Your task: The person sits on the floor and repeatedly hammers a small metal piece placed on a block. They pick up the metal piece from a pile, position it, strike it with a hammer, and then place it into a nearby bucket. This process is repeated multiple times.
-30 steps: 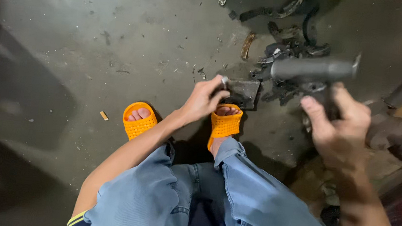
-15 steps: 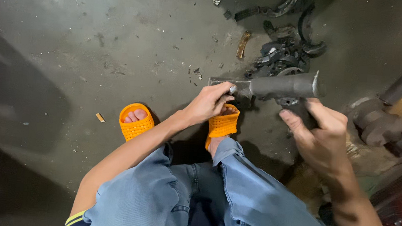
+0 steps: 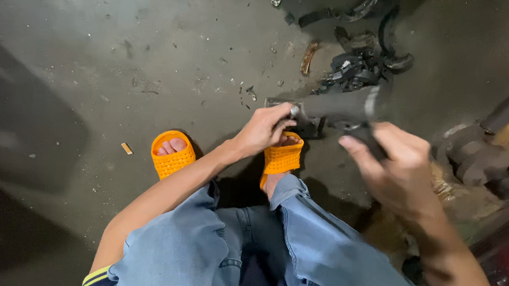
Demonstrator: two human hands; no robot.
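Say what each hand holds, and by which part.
Right hand grips the dark grey metal power tool by its handle; left hand pinches its front tip.

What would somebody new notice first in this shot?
The bright orange sandals stand out on the grey concrete floor. Just above them, the left hand pinches the tip of a dark power tool gripped by the right hand. Greasy metal parts lie scattered behind.
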